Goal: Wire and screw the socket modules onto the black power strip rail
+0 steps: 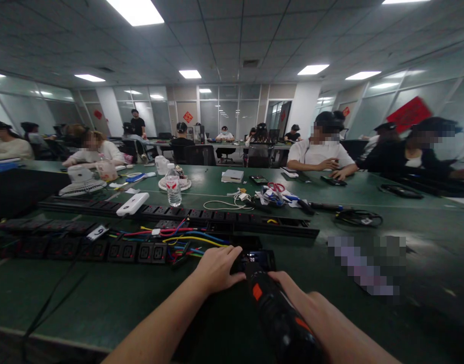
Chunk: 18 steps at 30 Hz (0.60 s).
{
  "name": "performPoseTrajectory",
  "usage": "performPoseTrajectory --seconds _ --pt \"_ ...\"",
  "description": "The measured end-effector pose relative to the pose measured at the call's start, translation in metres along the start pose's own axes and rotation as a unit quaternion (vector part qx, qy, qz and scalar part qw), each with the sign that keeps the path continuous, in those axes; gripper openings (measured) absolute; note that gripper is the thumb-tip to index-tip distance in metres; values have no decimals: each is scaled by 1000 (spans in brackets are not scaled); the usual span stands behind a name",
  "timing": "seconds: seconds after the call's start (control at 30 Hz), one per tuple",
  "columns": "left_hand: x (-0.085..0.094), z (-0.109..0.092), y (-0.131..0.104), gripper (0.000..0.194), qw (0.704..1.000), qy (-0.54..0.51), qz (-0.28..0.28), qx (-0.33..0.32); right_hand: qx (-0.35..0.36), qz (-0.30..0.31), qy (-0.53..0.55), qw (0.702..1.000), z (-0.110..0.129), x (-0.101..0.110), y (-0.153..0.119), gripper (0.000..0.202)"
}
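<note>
Green tabletop (140, 288) is spread across the foreground of a wide, ceiling-lit office. On it, a dark module (268, 259) is clasped by the left hand (218, 268), thumb and forefinger set about its left end — presumably so that it is kept from slipping under the tool. By the right hand (311, 303) a power driver (267, 303) is held, its fingers closed around the body, though most of them are hidden behind it. Black with orange patches, the driver is pointed forward and slightly left, its long axis slanted from the lower right up to the module; whether a screw is met by its tip cannot be told.

Just left of the module, coloured wires (201, 240) are led into a socket strip (133, 250), which is laid lengthwise from left to right, likely so that the wires can be reached. Beyond it, a longer black strip (250, 220) is placed at a slight slant, with a white device (133, 203) rested on it and a water bottle (173, 189) stood just behind. Farther off, other desks are occupied by seated people.
</note>
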<state>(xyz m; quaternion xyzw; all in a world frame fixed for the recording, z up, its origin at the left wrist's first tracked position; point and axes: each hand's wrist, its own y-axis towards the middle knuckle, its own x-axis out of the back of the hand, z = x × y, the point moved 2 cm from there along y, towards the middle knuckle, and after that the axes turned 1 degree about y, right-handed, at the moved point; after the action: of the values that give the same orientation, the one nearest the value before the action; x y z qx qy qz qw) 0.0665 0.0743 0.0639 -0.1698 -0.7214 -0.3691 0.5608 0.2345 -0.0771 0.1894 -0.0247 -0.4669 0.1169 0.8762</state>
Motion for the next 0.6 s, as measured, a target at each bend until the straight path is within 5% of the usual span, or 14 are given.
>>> performPoseTrajectory --seconds 0.6 --pt "0 0 5 47 1000 1 18 22 -30 25 -15 999 3 3 7 82"
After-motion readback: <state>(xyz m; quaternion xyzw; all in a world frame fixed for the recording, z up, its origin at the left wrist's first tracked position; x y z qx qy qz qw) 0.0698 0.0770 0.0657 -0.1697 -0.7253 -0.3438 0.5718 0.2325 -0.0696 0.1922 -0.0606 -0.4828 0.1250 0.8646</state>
